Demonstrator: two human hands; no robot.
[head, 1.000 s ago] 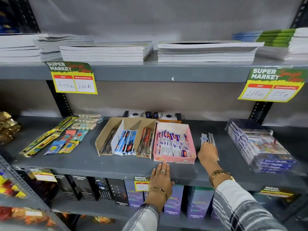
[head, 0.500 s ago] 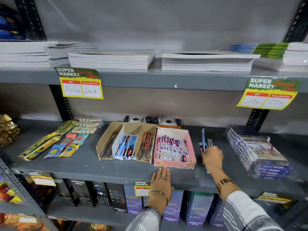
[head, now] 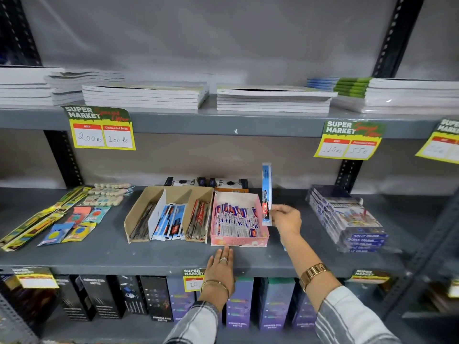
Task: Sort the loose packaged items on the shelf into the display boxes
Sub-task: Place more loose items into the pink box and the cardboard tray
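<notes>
At a shop shelf (head: 99, 256), right hand (head: 285, 218) pinches a blue packet (head: 266, 194), likely bound for the divided box (head: 169, 214); left hand (head: 221, 265) rests flat, empty.

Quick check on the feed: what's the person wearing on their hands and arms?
Left hand: a ring on one finger and a thin gold bangle at the wrist. Right hand: no rings visible, a wide gold watch band at the wrist. Both sleeves are plaid, grey and white.
</notes>
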